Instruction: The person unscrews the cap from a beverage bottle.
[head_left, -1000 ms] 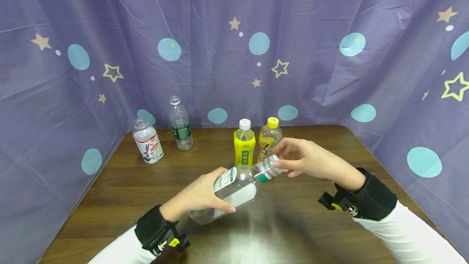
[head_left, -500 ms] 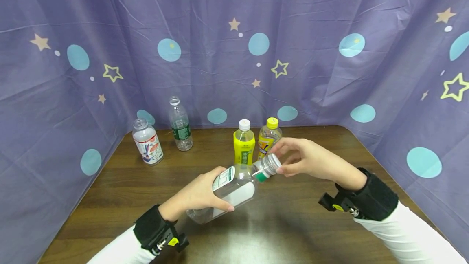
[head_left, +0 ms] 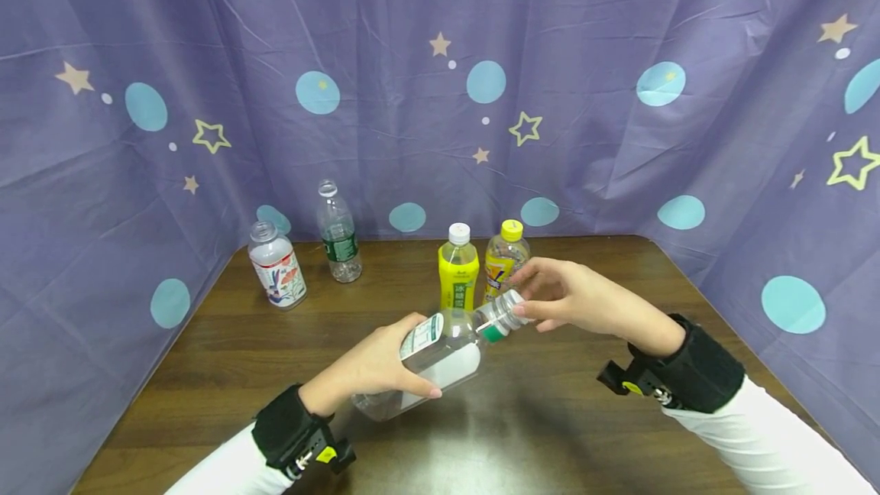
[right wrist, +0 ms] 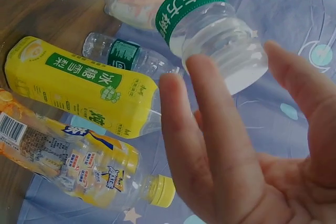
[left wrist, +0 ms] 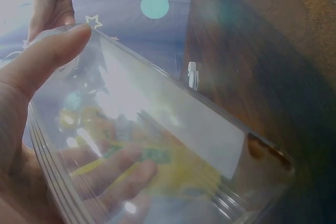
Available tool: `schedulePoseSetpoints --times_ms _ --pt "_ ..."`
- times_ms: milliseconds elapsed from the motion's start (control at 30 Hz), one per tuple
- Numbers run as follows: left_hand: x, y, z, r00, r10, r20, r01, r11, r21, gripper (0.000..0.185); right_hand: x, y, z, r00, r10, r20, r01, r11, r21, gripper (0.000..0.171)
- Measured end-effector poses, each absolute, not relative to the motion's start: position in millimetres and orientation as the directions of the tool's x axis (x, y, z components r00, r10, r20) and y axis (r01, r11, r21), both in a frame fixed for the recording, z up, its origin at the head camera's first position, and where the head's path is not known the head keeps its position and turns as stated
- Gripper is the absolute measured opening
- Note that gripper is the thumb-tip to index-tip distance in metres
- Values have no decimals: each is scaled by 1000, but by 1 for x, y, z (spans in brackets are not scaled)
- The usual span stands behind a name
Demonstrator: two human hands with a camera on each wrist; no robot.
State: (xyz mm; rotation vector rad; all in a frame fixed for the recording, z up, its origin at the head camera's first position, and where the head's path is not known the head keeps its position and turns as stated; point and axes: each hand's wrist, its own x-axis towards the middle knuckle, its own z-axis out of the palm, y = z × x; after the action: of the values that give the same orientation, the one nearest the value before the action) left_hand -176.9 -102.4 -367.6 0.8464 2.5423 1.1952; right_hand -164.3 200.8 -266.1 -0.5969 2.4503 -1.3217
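My left hand grips the body of a large clear plastic bottle held tilted above the table, its neck pointing up and right. In the left wrist view the thumb lies across the near side, and several fingers show through the clear wall. The white bottle cap sits at the neck's end, above a green band. My right hand is at this cap, with thumb and fingers spread loosely on either side of it. The right wrist view shows those fingers fairly straight; whether they touch the cap is hard to tell.
Behind the hands stand a yellow-labelled bottle with white cap and a yellow-capped bottle. At the back left are a capless green-labelled bottle and a capless white-labelled bottle. A purple curtain surrounds the wooden table.
Half a second ago my right thumb was lower beside the cap; now it overlaps the cap's end in the head view. The tilted bottle has shifted only slightly.
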Motion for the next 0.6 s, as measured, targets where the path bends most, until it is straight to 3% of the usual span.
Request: schedulePoseSetpoints --times_ms 167,433,600 --pt "-175 -103 -367 -815 577 51 408 510 757 80 -165 202 -267 -851 -517 -87 -217 499 -839 41" --pt "-175 -103 -367 -816 576 51 405 506 761 81 -168 203 -269 -790 -612 39 -398 462 -793 39" --pt "-175 -105 -367 -815 576 58 407 497 766 81 -167 203 -267 -794 -603 71 -423 465 -778 39"
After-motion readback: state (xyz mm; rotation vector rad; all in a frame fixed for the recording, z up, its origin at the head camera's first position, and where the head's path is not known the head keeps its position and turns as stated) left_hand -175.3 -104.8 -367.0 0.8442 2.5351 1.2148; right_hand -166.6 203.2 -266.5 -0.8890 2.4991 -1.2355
